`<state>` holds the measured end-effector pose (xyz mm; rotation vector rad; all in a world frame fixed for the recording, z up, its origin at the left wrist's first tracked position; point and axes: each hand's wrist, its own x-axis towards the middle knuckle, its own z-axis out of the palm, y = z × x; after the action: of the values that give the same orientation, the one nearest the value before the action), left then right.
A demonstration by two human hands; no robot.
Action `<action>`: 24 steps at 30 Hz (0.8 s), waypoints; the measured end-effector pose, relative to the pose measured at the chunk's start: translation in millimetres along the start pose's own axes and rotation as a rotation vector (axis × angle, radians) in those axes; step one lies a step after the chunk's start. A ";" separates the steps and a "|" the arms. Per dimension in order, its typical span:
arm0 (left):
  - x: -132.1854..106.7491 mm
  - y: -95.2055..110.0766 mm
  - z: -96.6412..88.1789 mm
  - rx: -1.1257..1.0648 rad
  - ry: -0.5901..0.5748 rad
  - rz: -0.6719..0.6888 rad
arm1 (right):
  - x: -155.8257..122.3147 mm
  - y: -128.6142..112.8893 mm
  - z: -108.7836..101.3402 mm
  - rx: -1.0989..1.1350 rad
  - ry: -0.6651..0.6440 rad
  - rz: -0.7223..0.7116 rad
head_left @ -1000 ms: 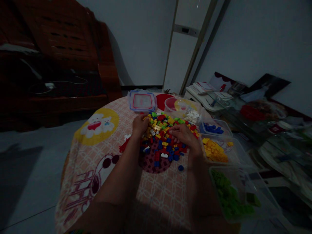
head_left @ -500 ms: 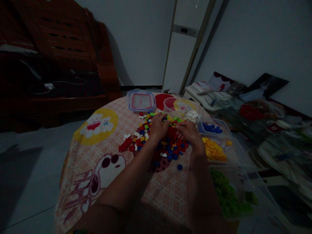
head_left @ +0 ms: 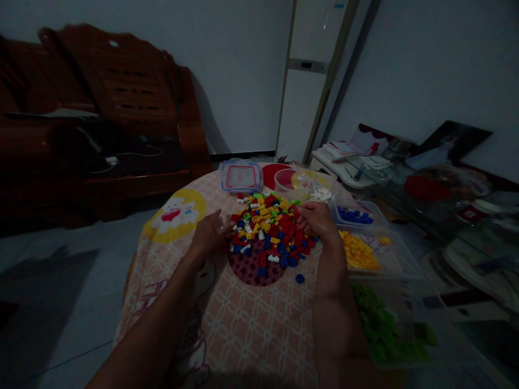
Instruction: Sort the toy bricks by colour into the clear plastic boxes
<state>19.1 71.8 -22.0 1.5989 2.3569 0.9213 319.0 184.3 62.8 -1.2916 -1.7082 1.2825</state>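
Observation:
A mixed pile of building bricks (head_left: pixel 265 219) in red, yellow, blue, white and green lies mid-table. My left hand (head_left: pixel 208 233) is at the pile's left edge, fingers apart and pointing toward the bricks; it partly covers the red pieces there. Over the right side of the pile, my right hand (head_left: pixel 318 220) has thumb and fingers pinched together. Whatever is between them is too small and dark to make out. A round blue piece (head_left: pixel 299 279) sits apart, nearer to me.
Along the right stand clear boxes of blue bricks (head_left: pixel 354 216), yellow bricks (head_left: pixel 360 253) and green bricks (head_left: pixel 381 324). White bricks (head_left: pixel 321 193) lie behind them, beside a clear round tub (head_left: pixel 290 182). A lidded container (head_left: pixel 242 177) is at the back of the cloth-covered table (head_left: pixel 251 329).
My left hand has moved from the middle of the pile to its left edge, uncovering the bricks. My right hand stays near the same place, still pinched. The view has shifted slightly.

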 end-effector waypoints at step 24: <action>-7.0 149.5 77.0 -0.574 0.236 0.207 | -2.7 1.0 -3.3 -0.007 -0.003 -0.045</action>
<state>174.4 133.2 -1.2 1.5616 1.8093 1.7209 323.1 182.8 63.1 -1.2489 -1.7348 1.2544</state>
